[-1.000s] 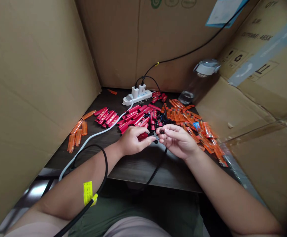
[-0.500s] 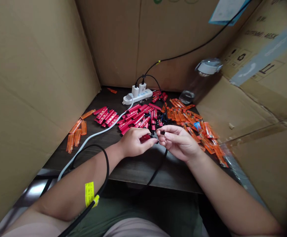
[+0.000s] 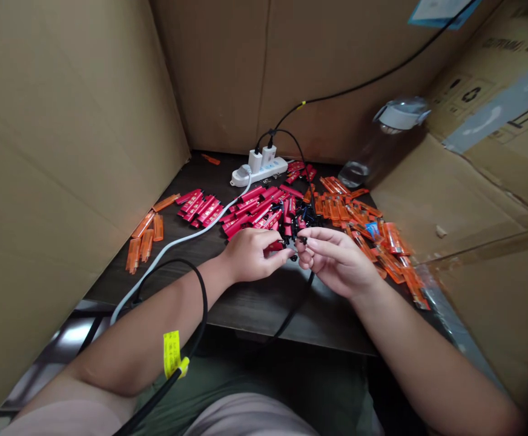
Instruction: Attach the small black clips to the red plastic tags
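Observation:
My left hand [image 3: 258, 254] is closed around a red lighter casing [image 3: 273, 246] with a black end; the fingers cover most of it. Close by on the right, my right hand [image 3: 332, 257] pinches a small black part [image 3: 303, 240] between thumb and index finger, its exact kind too small to tell. The two hands nearly meet over the front of the dark table. Just beyond them lie a heap of red casings [image 3: 246, 212] and several small black parts [image 3: 308, 216]. Orange translucent lighter bodies [image 3: 334, 208] are piled beyond my right hand.
A white power strip [image 3: 259, 174] with plugs stands at the back. A pale cable [image 3: 173, 242] and a black cable [image 3: 204, 297] cross near my left arm. A clear bottle [image 3: 359, 163] stands back right. Cardboard walls [image 3: 64, 121] enclose the table [image 3: 246, 309]; orange pieces [image 3: 146, 242] lie left.
The whole view has shifted slightly, so the scene sits a little further right. Both hands keep their holds, with only small finger movement around the black part.

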### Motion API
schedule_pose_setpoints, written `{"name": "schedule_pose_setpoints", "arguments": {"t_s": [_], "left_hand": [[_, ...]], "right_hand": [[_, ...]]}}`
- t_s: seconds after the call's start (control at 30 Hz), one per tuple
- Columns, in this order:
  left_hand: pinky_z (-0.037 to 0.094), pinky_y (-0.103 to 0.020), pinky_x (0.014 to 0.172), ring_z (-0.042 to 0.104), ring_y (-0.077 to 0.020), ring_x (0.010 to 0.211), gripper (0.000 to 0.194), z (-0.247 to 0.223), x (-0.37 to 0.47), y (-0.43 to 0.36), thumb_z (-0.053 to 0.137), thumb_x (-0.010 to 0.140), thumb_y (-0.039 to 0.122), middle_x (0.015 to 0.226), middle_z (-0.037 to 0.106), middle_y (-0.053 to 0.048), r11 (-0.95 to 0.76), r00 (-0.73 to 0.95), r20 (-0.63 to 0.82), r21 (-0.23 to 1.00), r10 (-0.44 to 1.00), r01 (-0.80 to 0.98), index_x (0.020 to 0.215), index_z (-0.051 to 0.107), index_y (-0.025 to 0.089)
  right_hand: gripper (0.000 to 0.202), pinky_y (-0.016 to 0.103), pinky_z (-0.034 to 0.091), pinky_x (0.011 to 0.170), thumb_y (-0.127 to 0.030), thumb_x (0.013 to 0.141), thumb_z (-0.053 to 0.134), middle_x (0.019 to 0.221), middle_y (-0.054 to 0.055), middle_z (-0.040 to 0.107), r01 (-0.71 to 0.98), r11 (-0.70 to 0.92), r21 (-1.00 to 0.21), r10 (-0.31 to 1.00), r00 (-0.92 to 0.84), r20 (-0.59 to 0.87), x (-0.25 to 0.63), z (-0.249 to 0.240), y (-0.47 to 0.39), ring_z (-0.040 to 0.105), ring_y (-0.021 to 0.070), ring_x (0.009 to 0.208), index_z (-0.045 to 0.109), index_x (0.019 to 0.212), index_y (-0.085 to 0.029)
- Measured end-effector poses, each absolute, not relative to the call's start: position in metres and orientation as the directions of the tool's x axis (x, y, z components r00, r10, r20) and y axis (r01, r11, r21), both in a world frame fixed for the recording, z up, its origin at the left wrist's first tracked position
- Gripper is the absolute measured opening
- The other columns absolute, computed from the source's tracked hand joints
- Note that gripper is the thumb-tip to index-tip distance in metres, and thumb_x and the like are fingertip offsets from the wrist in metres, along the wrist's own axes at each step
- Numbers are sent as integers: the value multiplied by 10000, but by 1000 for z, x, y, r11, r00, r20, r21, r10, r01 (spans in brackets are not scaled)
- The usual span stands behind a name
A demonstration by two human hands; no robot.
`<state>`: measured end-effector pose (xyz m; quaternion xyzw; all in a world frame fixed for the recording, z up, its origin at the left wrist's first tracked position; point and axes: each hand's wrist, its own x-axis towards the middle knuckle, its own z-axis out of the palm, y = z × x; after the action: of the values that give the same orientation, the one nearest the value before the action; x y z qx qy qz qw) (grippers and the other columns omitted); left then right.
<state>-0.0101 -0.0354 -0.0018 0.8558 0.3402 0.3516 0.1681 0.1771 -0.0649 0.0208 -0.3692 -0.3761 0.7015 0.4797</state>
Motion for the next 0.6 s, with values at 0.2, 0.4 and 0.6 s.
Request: {"name": "schedule_pose_setpoints", "arguments": {"t_s": [0.2,0.4,0.6], "left_hand": [[348,-236,508,504,-108,505,262,-4,-10,-35,563,812,344,564,574,0,-728,531,498,472,686,497,616,550,170],[361,-244,513,551,-126,534,262,-3,-10,-35,561,821,351,596,612,-14,-725,519,514,391,683,567,629,567,173],[373,-261,508,593,-152,568,239,-5,-8,-38,551,823,375,643,643,-23,-732,537,520,305,664,610,712,618,174]], "right_hand": [[212,264,532,550,-226,684,796,685,19,693,-246,-44,-968,983,-183,2,174,14,-69,624,117,526,688,855,-160],[154,281,537,630,-224,813,687,845,34,649,29,261,-965,956,-148,254,171,12,-75,629,112,621,680,963,-189],[143,245,488,537,-226,819,677,968,35,562,-3,256,-967,945,-211,251,167,7,-72,568,78,606,715,957,-221]]}}
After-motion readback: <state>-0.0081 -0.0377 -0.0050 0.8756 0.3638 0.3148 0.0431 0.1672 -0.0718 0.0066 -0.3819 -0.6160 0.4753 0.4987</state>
